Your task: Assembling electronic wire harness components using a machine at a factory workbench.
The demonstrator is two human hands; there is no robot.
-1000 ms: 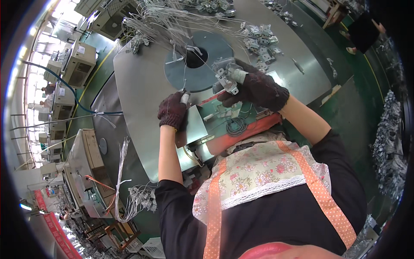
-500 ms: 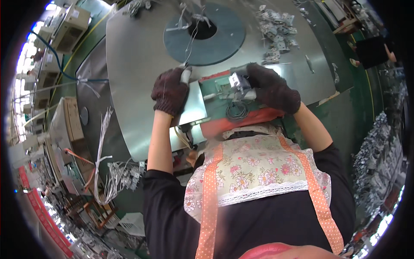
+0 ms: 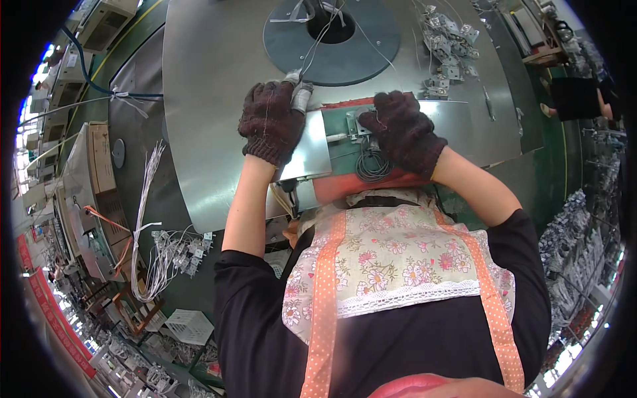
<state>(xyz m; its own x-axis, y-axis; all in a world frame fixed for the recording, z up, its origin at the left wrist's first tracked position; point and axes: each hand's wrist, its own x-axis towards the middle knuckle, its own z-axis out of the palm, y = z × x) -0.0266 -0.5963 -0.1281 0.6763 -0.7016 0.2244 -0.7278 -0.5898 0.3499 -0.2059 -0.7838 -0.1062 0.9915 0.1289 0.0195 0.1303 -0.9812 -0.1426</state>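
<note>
- A metal bracket is seen just left of the right grip, whose fingers are curled beside it; whether it is clasped or merely touched cannot be told.
- The left grip is curled too; a thin wire is seen above its fingertips, but whether it is pinched cannot be told.
- A dark cable coil is placed just below the right grip.
- The bracket is judged light, stiff and slippery, best held by its side edges.
- The wire is judged soft and easily bent, best pinched near its end.
</note>
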